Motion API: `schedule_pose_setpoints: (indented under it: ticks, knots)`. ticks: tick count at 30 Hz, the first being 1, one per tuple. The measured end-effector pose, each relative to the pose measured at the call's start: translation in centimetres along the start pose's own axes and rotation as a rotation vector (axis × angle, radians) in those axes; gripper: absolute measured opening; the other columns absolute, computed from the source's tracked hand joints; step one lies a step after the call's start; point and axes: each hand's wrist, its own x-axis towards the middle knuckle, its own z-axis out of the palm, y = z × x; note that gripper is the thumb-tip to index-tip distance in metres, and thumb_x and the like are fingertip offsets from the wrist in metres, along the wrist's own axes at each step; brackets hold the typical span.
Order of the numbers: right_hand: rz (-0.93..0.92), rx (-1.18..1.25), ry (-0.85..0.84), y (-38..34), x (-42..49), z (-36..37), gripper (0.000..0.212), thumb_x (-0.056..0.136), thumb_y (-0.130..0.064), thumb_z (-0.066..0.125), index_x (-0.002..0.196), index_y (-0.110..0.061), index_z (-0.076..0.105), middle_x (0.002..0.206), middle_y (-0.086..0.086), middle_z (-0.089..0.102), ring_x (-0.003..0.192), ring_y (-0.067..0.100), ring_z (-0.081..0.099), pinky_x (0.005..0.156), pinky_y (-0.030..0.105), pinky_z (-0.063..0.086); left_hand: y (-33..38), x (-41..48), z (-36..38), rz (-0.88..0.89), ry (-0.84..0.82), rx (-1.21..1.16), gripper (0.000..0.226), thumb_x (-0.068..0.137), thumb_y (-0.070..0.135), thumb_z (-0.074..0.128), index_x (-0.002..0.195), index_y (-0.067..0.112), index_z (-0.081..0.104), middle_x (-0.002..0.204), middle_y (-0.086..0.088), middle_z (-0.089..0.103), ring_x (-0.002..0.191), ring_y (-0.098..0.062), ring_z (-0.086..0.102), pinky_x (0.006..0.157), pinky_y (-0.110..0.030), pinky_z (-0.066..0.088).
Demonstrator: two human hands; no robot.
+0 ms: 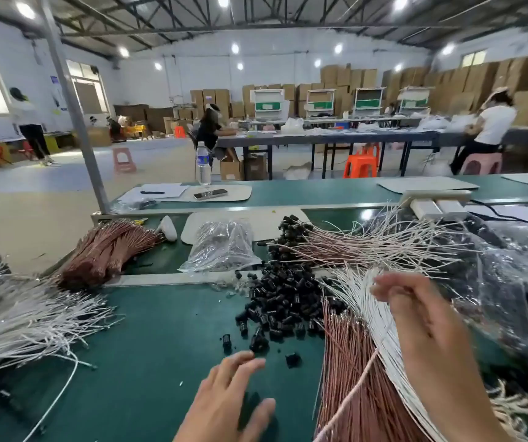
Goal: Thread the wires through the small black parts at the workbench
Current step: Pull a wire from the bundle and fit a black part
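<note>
The heap of small black parts lies on the green bench, and a few strays have rolled off its near side. One stray part sits alone toward the person. Just nearer than that stray, the left hand hovers palm down with its fingers straight and spread, holding nothing. Its fingertips are almost at the strays, so I judge it the hand better placed to pick one up.

Right of the heap, the copper-coloured wires and white wires fan out. Their long axes run from the near edge away, with the tips beside the heap. The right hand is raised over the white fan, further right of the heap. Its fingers are loosely curled and blurred, so I cannot tell whether they pinch a wire.
</note>
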Motion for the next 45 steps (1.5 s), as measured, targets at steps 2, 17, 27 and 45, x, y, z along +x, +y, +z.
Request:
schedule_pose_setpoints:
  ticks: [2, 17, 27, 45]
  knots:
    - [0.071, -0.059, -0.143, 2.0, 2.7, 2.1, 0.02, 0.104, -0.035, 0.048, 0.102, -0.049, 0.061, 0.104, -0.026, 0.068, 0.095, -0.005, 0.063, 0.086, 0.025, 0.054, 1.2, 2.4, 1.4, 0.017, -0.132, 0.028, 0.05, 0.095, 0.072, 0.026, 0.141, 0.051, 0.031, 0.138, 0.029, 0.028, 0.125, 0.009, 0.027, 0.098, -0.009, 0.016]
    - [0.244, -0.14, -0.123, 10.7, 5.2, 6.3, 0.026, 0.101, -0.024, 0.051, 0.108, -0.047, 0.06, 0.104, -0.02, 0.068, 0.07, -0.008, 0.06, 0.066, 0.016, 0.043, 8.9, 13.1, 4.2, -0.268, -0.292, 0.072, 0.033, 0.103, 0.046, 0.039, 0.111, 0.019, 0.057, 0.115, -0.007, 0.063, 0.108, -0.033, 0.062, 0.076, -0.036, 0.037]
    - [0.15, -0.191, -0.195, 9.5, 3.7, 7.2, 0.026, 0.102, -0.02, 0.052, 0.116, -0.04, 0.058, 0.106, -0.023, 0.064, 0.098, -0.013, 0.058, 0.077, 0.01, 0.051, 1.4, 12.6, -1.9, -0.427, 0.444, -1.047, 0.019, 0.101, 0.023, 0.053, 0.089, 0.011, 0.061, 0.065, 0.007, 0.066, 0.047, -0.007, 0.052, 0.044, -0.019, 0.043]
    - [0.008, -0.764, -0.652, 10.9, 2.6, 9.8, 0.047, 0.093, -0.069, 0.043, 0.133, -0.046, 0.051, 0.12, -0.023, 0.04, 0.109, -0.001, 0.04, 0.096, 0.022, 0.03, -6.1, 11.3, 0.4, -0.594, 0.712, -1.472, 0.014, 0.106, 0.011, 0.047, 0.099, 0.014, 0.058, 0.073, -0.001, 0.071, 0.055, -0.011, 0.063, 0.049, -0.021, 0.054]
